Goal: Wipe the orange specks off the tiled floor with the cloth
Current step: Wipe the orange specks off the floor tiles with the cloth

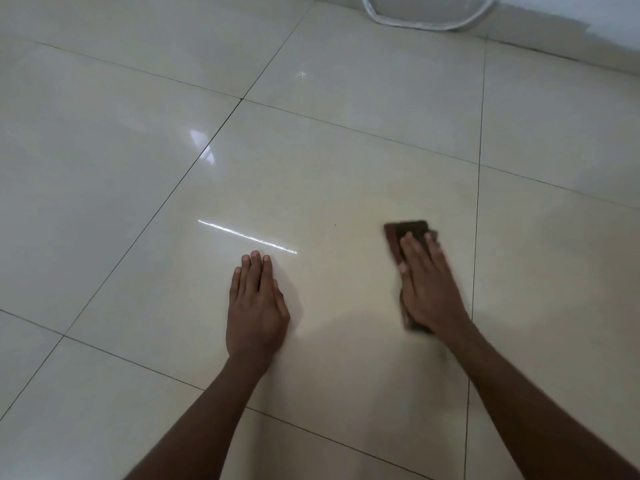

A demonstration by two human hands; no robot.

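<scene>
My right hand (pixel 429 285) lies flat on a dark brown folded cloth (pixel 410 230), pressing it onto the glossy cream tiled floor (pixel 311 161). The cloth shows beyond my fingertips and beside my wrist. Hand and cloth are motion-blurred. My left hand (pixel 256 306) rests flat on the same tile, palm down, fingers together, holding nothing. One tiny dark speck (pixel 335 224) lies on the tile between the hands, left of the cloth. I make out no orange specks.
A white rounded object (pixel 429 15) stands at the far edge by the wall. Dark grout lines cross the floor. A bright streak of reflected light (pixel 247 236) lies just beyond my left fingertips.
</scene>
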